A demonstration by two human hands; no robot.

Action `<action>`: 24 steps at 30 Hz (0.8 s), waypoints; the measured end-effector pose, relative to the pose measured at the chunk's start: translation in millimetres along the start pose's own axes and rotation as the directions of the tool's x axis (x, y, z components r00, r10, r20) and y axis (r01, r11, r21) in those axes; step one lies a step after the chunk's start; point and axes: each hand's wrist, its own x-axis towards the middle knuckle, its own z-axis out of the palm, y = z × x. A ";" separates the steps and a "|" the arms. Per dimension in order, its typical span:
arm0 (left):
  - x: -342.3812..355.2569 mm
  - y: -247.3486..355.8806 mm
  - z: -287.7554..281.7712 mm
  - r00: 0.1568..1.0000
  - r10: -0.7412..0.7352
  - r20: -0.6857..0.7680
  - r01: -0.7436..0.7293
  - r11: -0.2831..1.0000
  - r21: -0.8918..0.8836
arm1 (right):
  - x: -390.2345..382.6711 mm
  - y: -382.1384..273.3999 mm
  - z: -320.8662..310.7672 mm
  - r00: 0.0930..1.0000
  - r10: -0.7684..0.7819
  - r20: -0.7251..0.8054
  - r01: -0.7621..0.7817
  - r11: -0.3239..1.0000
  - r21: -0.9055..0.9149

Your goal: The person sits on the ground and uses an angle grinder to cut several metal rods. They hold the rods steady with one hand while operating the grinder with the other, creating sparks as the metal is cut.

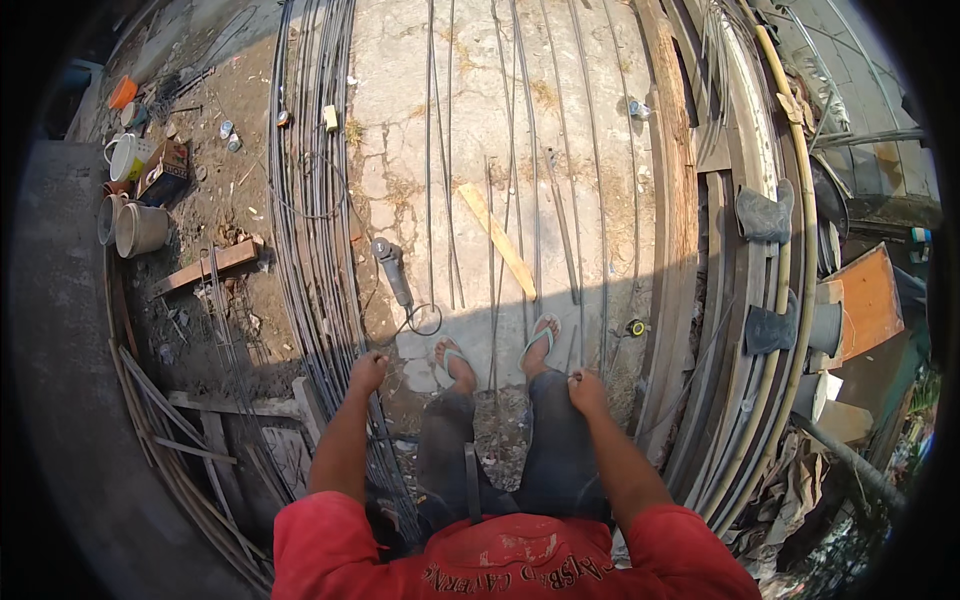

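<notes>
My left hand (368, 372) is closed, held above the near part of a bundle of long steel rebars (315, 200). My right hand (587, 388) is closed too, beside my right knee. Whether anything small is inside either fist I cannot make out. An angle grinder (392, 272) lies on the ground ahead of my left hand, its black cord (425, 320) looped near my left foot. Single rebars (535, 150) lie lengthwise on the concrete ahead of my sandals (540, 335), with a wooden plank (497, 240) slanting among them.
A yellow and black tape measure (635, 327) lies right of my feet. Timber beams (668, 200) and bamboo poles (783, 300) line the right, with dark rubber boots (770, 328) on them. Buckets (141, 230) and a box (165, 172) stand at the left, near a wood block (210, 268).
</notes>
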 end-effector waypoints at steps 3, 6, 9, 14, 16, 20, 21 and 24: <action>136.8 65.3 -12.6 0.983 0.108 -0.147 -0.140 0.962 -0.233 | 78.7 -4.5 51.1 0.998 -0.015 0.055 0.017 0.999 -0.046; 251.2 124.9 29.0 0.975 0.098 -0.199 -0.141 0.967 -0.213 | 168.0 -12.0 96.8 0.991 -0.103 0.084 0.113 0.985 -0.127; 339.5 178.7 101.3 0.984 0.088 -0.157 -0.136 0.935 -0.328 | 289.6 -29.0 146.3 0.963 -0.263 0.050 0.268 0.950 -0.161; 422.9 225.9 221.5 0.996 0.033 -0.082 -0.049 0.976 -0.210 | 427.9 -66.0 217.8 0.861 -0.476 -0.181 0.432 0.871 -0.235; 454.0 214.8 256.8 0.989 0.044 -0.139 -0.073 0.973 -0.217 | 448.8 -66.0 259.2 0.831 -0.486 -0.271 0.432 0.870 -0.238; 489.7 237.0 294.3 0.984 0.121 -0.131 -0.145 0.972 -0.186 | 478.6 -44.9 313.9 0.769 -0.456 -0.447 0.386 0.890 -0.243; 492.1 232.8 301.3 0.981 0.107 -0.164 -0.137 0.973 -0.188 | 483.3 -39.4 322.1 0.762 -0.457 -0.460 0.394 0.890 -0.232; 477.4 212.2 323.2 0.960 0.098 -0.264 -0.146 0.975 -0.168 | 498.2 -32.1 330.2 0.741 -0.453 -0.495 0.422 0.888 -0.181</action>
